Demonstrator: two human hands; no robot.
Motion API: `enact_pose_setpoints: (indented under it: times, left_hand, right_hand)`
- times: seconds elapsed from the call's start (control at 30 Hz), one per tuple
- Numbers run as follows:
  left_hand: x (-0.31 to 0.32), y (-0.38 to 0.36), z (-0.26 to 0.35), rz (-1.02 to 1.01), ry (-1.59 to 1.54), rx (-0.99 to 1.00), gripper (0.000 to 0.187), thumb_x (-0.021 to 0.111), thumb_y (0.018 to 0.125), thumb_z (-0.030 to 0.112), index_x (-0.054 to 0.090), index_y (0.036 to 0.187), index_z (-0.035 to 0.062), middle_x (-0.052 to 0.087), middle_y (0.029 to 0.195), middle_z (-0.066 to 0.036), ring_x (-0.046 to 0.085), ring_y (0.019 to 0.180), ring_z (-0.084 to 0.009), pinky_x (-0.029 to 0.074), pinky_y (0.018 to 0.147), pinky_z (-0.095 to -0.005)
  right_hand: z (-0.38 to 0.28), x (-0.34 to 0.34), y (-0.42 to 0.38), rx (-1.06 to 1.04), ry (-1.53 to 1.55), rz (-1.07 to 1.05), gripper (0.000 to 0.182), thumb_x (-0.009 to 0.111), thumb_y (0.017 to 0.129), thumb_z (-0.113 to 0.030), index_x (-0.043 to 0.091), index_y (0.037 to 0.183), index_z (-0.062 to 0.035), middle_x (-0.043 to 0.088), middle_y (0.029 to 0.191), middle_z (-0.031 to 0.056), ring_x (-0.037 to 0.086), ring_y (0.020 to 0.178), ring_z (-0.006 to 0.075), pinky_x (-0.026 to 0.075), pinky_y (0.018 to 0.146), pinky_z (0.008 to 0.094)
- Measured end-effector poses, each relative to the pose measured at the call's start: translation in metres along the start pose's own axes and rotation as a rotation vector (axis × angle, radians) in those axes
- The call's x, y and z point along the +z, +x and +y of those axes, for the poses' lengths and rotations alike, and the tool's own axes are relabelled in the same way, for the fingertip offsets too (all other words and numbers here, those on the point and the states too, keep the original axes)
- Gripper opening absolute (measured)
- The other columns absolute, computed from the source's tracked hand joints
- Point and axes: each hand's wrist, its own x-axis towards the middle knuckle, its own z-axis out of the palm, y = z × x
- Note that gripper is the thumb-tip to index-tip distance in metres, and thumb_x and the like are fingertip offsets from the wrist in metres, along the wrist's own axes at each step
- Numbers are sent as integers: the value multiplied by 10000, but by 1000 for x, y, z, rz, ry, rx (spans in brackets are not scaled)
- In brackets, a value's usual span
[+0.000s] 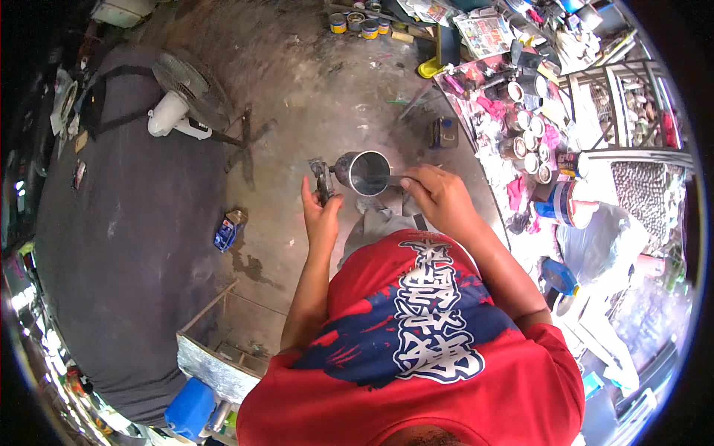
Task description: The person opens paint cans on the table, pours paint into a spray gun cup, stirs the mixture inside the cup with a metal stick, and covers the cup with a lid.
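Near the middle of the head view, a dark cup with a pale rim (342, 169) lies tilted, its opening toward the right. A dark tool with a grey frame (322, 180) joins or touches its left side, and my left hand (323, 215) is closed round the lower part of it. My right hand (440, 195) pinches the end of a flat dark stick or blade (393, 181), whose other end reaches into the cup's mouth. What the cup holds inside is too dark to tell.
A fan (175, 111) stands at the left by a dark cloth-covered surface (134, 223). At the right, a cluttered table holds several open cans (524, 141) and a blue-labelled tin (558, 204). A dark can (443, 132) and a blue box (228, 230) are on the floor.
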Motion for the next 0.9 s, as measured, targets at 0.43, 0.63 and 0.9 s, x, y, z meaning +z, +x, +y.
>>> enact_pose_setpoints:
  times: [0.43, 0.63, 0.9]
  left_hand:
    - [-4, 3, -21, 15, -12, 15, 932, 683, 857, 35, 125, 1602, -17, 608, 966, -99, 607, 806, -158, 500, 735, -279]
    - [-3, 4, -16, 18, -32, 22, 918, 679, 859, 33, 141, 1602, -15, 604, 987, -99, 599, 816, -154, 494, 736, -275]
    - [-2, 4, -10, 5, -3, 10, 900, 669, 864, 34, 150, 1597, -25, 605, 984, -97, 603, 822, -154, 497, 741, -274]
  right_hand:
    - [-4, 0, 7, 91, -30, -29, 147, 672, 939, -136, 719, 1020, -22, 711, 971, 168, 693, 856, 370, 554, 749, 430]
    - [-2, 5, 9, 63, 2, -30, 148, 675, 937, -138, 716, 998, -9, 707, 947, 178, 689, 853, 379, 544, 735, 435]
    - [-1, 5, 12, 74, 32, -47, 150, 671, 936, -126, 721, 1016, -9, 707, 946, 185, 689, 861, 383, 543, 738, 438]
